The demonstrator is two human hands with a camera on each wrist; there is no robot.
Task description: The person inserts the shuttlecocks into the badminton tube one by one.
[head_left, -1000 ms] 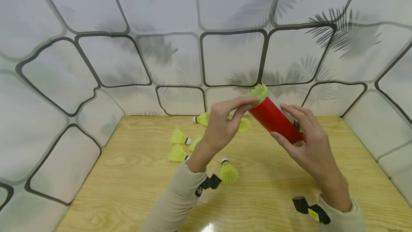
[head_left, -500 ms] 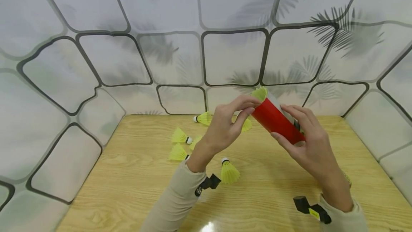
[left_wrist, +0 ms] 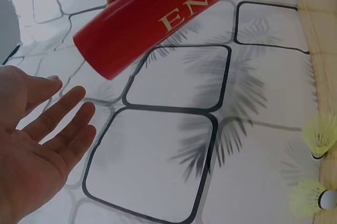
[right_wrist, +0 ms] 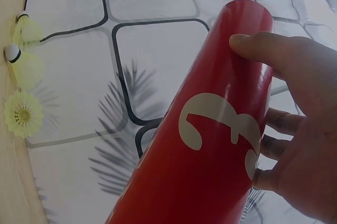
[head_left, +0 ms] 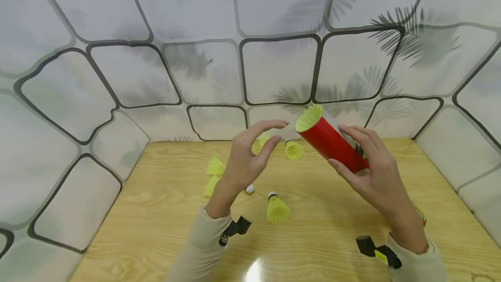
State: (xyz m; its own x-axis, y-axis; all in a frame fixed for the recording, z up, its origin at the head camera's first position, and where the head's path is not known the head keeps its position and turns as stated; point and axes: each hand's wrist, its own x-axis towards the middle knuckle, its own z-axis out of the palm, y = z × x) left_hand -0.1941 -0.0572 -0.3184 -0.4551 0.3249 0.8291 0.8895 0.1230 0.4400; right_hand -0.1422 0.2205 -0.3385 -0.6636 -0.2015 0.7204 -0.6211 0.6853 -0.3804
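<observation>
My right hand [head_left: 379, 173] grips a red and white shuttlecock tube [head_left: 332, 142], tilted with its open mouth up and to the left. Inside that mouth shows the yellow skirt of a shuttlecock [head_left: 310, 119]; how many lie deeper is hidden. Just left of the mouth, my left hand [head_left: 248, 158] holds nothing, its thumb and fingers spread apart. In the left wrist view a gap separates the left hand [left_wrist: 42, 140] from the tube [left_wrist: 137, 29]. The right wrist view has the right thumb and fingers on opposite sides of the tube [right_wrist: 195, 161].
Several yellow shuttlecocks lie on the wooden table [head_left: 156, 229], among them one at the front [head_left: 278, 210], one at the back [head_left: 294, 149] and one at the left [head_left: 215, 166]. My left hand partly covers others. A patterned cloth wall [head_left: 282, 68] surrounds the table.
My left hand has drawn back leftward from the tube's mouth, and its fingers have parted. The shuttlecock skirt now sits in the mouth untouched. My right hand and the tube have hardly moved.
</observation>
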